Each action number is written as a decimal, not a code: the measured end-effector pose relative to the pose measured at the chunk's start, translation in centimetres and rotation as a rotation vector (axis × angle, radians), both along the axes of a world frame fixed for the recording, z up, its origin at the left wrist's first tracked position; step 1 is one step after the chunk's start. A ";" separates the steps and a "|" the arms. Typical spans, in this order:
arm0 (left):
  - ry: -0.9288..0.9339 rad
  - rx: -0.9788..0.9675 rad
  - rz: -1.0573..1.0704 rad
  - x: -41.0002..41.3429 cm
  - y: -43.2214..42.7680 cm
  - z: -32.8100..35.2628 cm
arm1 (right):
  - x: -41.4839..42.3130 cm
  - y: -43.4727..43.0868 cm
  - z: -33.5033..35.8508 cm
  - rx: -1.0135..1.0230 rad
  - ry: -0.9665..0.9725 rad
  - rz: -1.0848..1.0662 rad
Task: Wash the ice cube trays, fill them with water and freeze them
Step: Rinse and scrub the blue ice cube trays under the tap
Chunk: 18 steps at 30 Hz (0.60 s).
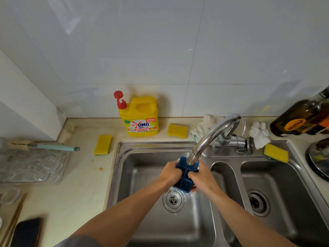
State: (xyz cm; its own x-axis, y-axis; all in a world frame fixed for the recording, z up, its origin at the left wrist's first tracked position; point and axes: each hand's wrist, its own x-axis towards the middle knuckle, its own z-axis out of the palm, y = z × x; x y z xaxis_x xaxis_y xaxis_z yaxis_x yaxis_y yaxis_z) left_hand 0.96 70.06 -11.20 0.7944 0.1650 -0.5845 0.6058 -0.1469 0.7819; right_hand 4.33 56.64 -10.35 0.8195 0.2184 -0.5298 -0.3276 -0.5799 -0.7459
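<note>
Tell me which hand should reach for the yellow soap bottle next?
Probably the left hand. Both hands grip the blue tray under the tap, but the soap bottle stands behind the sink on the left side, so the right hand would have to cross the tap.

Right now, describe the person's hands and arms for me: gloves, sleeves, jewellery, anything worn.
The left hand and right hand are bare: no gloves, and no rings that show. The left forearm and right forearm are uncovered, with no watch or band at either wrist. A strip of grey cloth shows at the bottom edge by the left arm, probably a sleeve or shirt.
</note>
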 end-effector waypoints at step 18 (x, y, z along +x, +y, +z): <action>0.134 -0.144 -0.108 0.4 1.4 0.2 | 0.8 -0.7 0.5 -0.066 0.038 0.072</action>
